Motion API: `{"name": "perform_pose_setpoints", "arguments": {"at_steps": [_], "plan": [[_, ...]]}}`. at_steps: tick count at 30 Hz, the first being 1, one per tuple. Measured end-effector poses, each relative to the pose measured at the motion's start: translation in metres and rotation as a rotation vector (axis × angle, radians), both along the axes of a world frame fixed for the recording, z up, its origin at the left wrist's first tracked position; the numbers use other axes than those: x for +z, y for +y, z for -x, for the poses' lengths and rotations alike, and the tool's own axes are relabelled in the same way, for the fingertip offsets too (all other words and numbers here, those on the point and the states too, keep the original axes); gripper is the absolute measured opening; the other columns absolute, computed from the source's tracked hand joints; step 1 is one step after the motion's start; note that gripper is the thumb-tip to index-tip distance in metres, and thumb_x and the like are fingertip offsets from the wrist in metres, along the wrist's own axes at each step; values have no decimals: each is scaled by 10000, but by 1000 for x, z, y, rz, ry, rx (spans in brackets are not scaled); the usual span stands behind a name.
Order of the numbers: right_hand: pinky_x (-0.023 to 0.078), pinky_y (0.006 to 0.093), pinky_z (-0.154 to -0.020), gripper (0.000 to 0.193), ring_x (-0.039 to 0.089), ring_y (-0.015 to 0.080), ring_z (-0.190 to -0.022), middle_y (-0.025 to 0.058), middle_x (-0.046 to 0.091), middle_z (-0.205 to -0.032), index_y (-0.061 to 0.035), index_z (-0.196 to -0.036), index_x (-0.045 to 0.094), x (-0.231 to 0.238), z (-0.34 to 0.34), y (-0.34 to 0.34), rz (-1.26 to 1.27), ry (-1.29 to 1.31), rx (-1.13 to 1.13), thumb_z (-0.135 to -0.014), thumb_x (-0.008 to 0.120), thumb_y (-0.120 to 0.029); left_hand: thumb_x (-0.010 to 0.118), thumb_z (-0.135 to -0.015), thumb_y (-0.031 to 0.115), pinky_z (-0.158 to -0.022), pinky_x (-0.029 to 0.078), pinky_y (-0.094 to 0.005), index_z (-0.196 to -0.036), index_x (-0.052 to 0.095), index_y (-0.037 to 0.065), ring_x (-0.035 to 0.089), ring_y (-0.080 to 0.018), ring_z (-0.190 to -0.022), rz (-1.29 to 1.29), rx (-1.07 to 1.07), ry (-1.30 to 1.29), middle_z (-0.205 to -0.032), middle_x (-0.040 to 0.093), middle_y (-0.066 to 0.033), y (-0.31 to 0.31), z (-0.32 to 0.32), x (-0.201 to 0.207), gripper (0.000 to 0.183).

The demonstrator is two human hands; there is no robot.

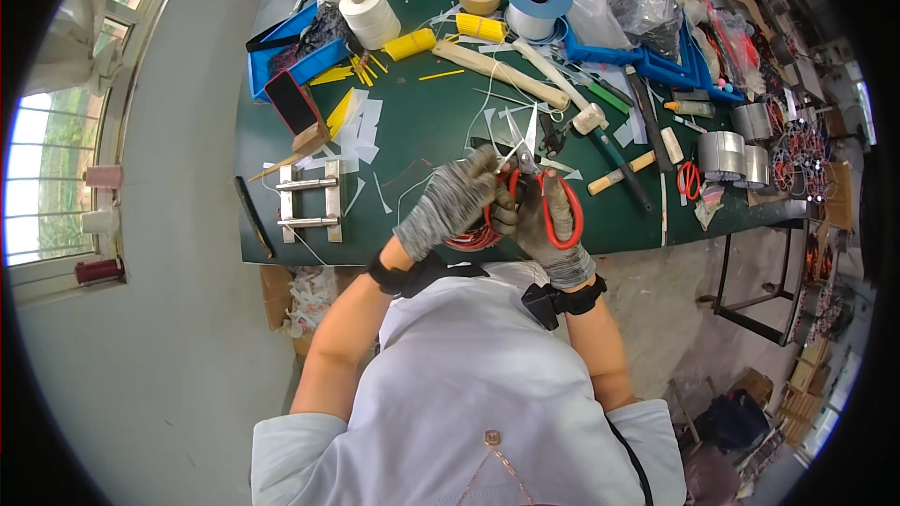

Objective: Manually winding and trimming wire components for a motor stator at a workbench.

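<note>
My right hand (553, 225), in a grey work glove, is closed around the red-handled scissors (574, 225). Their blades point away from me over the green table and stand slightly apart. Just left of them, my left hand (448, 204), in a matching glove, pinches a thin white cord (504, 165) close to the blades. The fingertips of both hands nearly meet, and part of the cord is hidden by them. Beneath the hands, at the table's near edge, lies a coil of reddish wire (472, 242), partly covered.
The green table (403, 131) bears a metal frame (309, 197), a phone (292, 101), a white thread cone (368, 17), a blue spool (538, 2) and yellow tube bundles (410, 44). Hammers (622, 172) lie right, near metal rolls (722, 156) and blue bins (666, 66).
</note>
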State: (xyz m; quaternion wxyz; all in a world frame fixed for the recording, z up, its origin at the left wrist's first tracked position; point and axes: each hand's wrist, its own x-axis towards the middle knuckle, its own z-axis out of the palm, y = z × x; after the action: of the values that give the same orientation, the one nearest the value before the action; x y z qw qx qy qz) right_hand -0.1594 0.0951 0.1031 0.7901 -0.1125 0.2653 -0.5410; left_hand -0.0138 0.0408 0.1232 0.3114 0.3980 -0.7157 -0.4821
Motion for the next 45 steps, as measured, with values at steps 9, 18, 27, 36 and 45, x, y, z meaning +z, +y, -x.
{"name": "perform_pose_setpoints", "arguments": {"at_steps": [9, 18, 27, 36, 45], "plan": [[366, 216, -426, 353, 458, 94, -504, 33, 528, -723, -92, -1032, 530, -91, 101, -6, -309, 608, 74, -832, 583, -379, 533, -832, 96, -692, 466, -331, -944, 574, 79, 569, -224, -790, 266, 586, -478, -885, 577, -65, -81, -141, -67, 121], [426, 234, -674, 200, 545, 122, -772, 46, 585, -882, -16, -964, 616, -3, 41, -32, 386, 1088, -111, -840, 579, -169, 606, -810, 87, -658, 465, -236, -942, 571, 28, 565, -112, -735, -148, 433, 277, -805, 606, -44, 6, -53, 44, 150], [385, 152, -584, 233, 478, 24, -656, 12, 612, -862, -55, -1015, 599, 50, -18, -35, 221, 407, 13, -819, 636, -176, 583, -813, 82, -649, 450, -227, -925, 559, 11, 522, -81, -725, 102, 335, 69, -803, 558, -43, 37, -25, 25, 134], [480, 198, -662, 95, 562, 71, -744, 40, 602, -858, -44, -901, 574, 59, -33, -25, 370, 647, 91, -818, 600, -81, 378, -846, -23, -768, 415, -262, -936, 427, 21, 479, -150, -831, -204, 452, 169, -898, 470, -101, 52, -47, 44, 111], [496, 244, -736, 121, 586, 133, -791, 75, 590, -875, 12, -880, 629, 54, -43, -23, 564, 744, 84, -766, 649, -24, 434, -796, -23, -816, 398, -280, -887, 407, 20, 450, -172, -856, 75, 340, 298, -956, 441, -118, 55, -50, 37, 104]]}}
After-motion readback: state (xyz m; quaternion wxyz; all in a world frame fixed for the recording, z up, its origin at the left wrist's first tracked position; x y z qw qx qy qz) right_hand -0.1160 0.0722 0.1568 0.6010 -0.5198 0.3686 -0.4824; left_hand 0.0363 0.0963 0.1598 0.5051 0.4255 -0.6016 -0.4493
